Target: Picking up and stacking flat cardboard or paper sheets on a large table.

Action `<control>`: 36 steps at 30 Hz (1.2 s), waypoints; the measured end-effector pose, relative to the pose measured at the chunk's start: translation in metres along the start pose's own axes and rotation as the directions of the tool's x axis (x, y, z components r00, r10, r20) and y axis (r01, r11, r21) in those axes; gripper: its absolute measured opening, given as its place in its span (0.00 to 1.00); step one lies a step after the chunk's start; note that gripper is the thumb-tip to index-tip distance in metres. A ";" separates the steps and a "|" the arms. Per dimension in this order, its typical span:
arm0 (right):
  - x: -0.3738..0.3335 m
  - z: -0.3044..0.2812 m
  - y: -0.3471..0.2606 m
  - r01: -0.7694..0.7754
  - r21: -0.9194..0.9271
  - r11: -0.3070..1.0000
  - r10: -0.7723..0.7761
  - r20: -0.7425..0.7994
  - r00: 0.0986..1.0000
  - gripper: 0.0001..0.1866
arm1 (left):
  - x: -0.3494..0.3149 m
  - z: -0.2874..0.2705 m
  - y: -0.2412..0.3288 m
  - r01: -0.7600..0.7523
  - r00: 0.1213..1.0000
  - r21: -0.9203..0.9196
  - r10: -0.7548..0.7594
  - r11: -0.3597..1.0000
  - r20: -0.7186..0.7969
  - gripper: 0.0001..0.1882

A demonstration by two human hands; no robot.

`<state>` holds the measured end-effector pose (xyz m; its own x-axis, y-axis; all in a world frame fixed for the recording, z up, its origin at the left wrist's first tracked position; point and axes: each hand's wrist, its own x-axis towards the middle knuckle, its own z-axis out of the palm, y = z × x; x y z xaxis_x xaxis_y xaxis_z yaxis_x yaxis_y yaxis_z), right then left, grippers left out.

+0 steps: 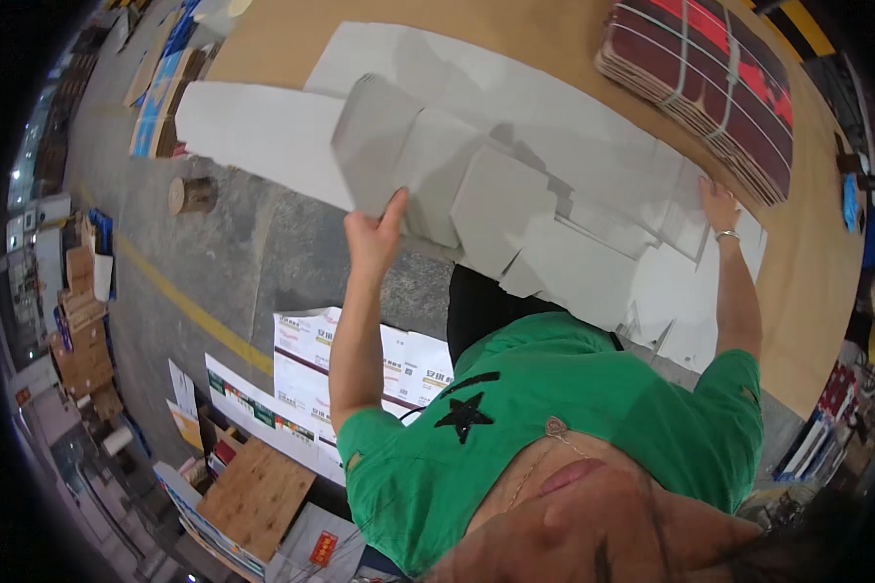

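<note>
A grey-white die-cut cardboard blank (pixel 506 209) with several creased panels and flaps spreads in front of me. My left hand (pixel 374 231) grips its near left edge, thumb on top and the other fingers partly hidden. The left-hand panel is raised at a tilt and a little blurred. At the far right end of the blank, my right hand (pixel 718 206) holds on by its edge, fingers closed. Beneath and beyond it lies a larger white cardboard sheet (pixel 389 58), and another white panel (pixel 253 131) sticks out past the table's left side.
A strapped bundle of dark red flat cardboard (pixel 695 73) sits at the far right on the brown table top (pixel 807 282). To the left are a round wooden block (pixel 192 195) on the floor and stacked cartons (pixel 83 355). Printed sheets (pixel 301 374) stand low at the left.
</note>
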<state>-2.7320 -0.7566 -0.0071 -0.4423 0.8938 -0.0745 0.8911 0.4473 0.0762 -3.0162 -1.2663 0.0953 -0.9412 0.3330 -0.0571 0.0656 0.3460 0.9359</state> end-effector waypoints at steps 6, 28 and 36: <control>-0.002 -0.023 -0.007 -0.002 0.001 1.000 0.002 0.158 0.987 0.36 | 0.022 0.005 -0.055 0.277 0.953 -0.320 -0.300 0.906 -0.025 0.15; 0.024 0.013 0.038 0.059 0.084 0.995 -0.070 0.136 0.988 0.38 | -0.004 0.056 -0.046 0.314 0.894 -0.460 -0.422 0.830 -0.150 0.14; 0.024 0.009 0.044 0.112 0.103 0.988 -0.128 0.159 0.979 0.36 | -0.016 0.038 -0.044 0.125 0.970 -0.201 -0.162 0.971 -0.180 0.13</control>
<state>-2.7027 -0.7164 -0.0148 -0.5306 0.8128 -0.2403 0.8416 0.5390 -0.0352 -2.9909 -1.2532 0.0418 -0.9835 0.1086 -0.1447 -0.1208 0.2011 0.9721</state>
